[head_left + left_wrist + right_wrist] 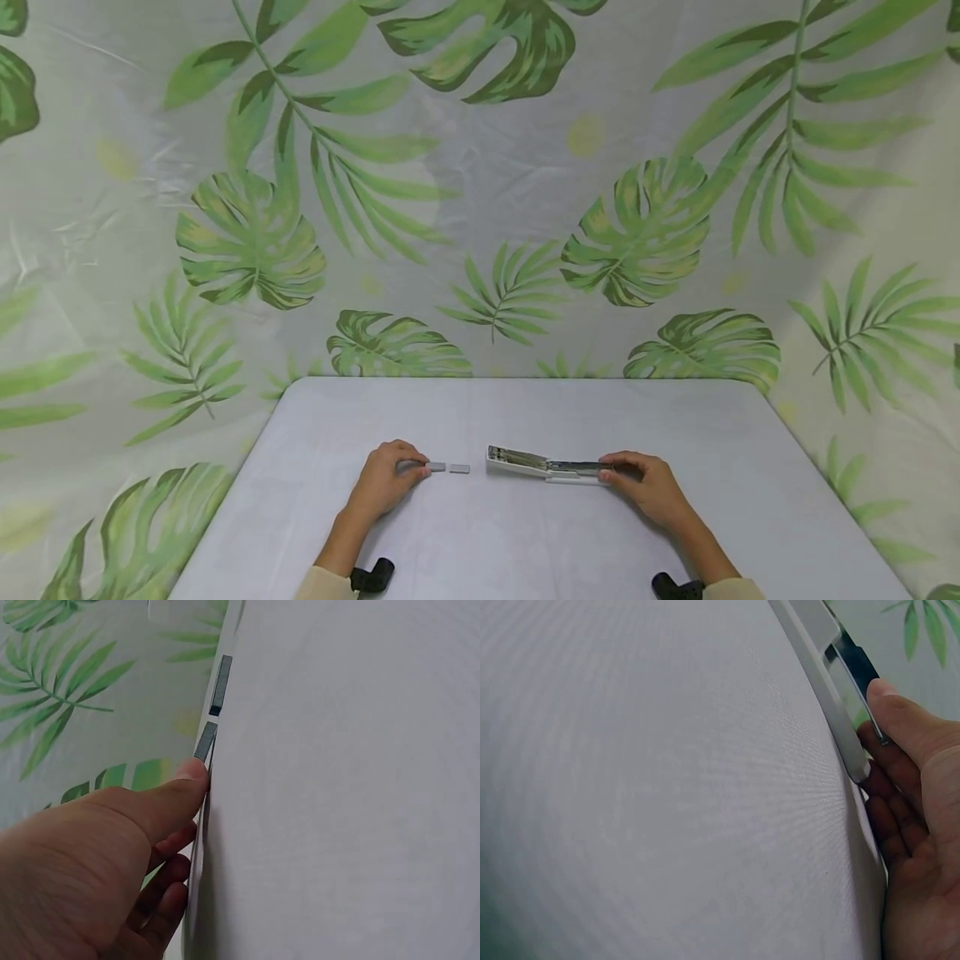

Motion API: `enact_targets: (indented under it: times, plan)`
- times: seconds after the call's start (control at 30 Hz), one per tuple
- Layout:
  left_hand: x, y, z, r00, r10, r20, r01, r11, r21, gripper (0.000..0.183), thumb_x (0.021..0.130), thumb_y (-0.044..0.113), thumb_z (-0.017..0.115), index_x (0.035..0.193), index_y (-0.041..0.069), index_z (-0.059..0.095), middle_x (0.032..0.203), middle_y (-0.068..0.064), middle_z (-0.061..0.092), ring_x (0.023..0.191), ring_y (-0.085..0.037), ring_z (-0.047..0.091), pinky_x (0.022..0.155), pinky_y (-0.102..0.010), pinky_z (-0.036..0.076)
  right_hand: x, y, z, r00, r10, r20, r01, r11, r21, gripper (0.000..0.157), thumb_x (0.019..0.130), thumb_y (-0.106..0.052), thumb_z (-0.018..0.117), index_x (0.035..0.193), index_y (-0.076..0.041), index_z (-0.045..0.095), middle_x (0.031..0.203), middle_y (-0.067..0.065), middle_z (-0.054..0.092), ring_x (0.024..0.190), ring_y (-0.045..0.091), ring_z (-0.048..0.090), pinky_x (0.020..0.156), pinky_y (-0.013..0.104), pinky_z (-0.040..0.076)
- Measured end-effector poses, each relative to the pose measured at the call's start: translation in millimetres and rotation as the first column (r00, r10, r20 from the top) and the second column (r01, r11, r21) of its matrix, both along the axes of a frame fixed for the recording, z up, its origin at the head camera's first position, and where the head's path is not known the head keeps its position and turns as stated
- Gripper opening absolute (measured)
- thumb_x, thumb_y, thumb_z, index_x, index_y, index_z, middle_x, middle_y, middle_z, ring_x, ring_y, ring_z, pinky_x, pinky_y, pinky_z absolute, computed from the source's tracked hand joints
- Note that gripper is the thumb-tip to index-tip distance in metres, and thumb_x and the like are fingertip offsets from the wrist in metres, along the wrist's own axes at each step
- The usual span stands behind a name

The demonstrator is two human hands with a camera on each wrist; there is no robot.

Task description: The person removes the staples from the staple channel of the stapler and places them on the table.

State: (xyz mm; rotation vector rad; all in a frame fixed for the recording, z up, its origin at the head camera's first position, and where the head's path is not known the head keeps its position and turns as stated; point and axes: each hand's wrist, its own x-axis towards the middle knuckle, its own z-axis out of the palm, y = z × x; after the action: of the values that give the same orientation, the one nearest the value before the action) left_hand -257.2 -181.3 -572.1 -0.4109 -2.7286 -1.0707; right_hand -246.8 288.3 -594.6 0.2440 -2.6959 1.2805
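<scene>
In the head view my left hand (384, 482) pinches one end of a short grey strip of staples (436, 467) low at the tabletop. A second strip of staples (460, 469) lies just beyond its tip, in line with it. To the right is a white stapler (517, 467), its top cover swung far back to the left with the metal inside showing. My right hand (651, 485) grips the dark magazine (581, 467) near its right end, thumb and fingers around it. Below the magazine runs the white base (817, 682), with a gap between them in the right wrist view.
Everything lies on a white-covered table (517, 542) with rounded far corners. Behind it hangs a pale curtain (510, 183) printed with green leaves. A dark wrist camera (375, 575) is on the left wrist, and another dark wrist camera (675, 586) on the right.
</scene>
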Motion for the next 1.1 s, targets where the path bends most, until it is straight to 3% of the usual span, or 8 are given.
enact_targets:
  times: [0.27,1.1]
  plan:
    - [1.4,0.5,-0.9,0.999,-0.001,-0.046,-0.001,0.999,-0.054,0.009,0.086,0.018,0.084,0.095,0.018,0.083,0.104,0.004,0.073,0.103,-0.024,0.066,0.092,-0.048,0.054,-0.9,0.2,-1.9,1.0,0.01,0.001,-0.01,1.0,0.003,0.022,0.088,-0.04,0.082,0.107,-0.03,0.079,0.107,-0.011,0.077,0.104,0.003,0.066,0.094,0.029,0.053]
    - [1.9,2.4,-1.2,0.999,0.037,0.011,-0.037,0.999,-0.036,0.013,0.085,0.017,0.086,0.097,0.014,0.083,0.109,-0.001,0.075,0.112,-0.03,0.068,0.099,-0.051,0.054,-0.9,1.4,-2.5,1.0,0.007,0.001,-0.007,1.0,-0.004,0.023,0.088,-0.039,0.082,0.108,-0.027,0.079,0.108,-0.008,0.077,0.102,0.002,0.067,0.092,0.027,0.054]
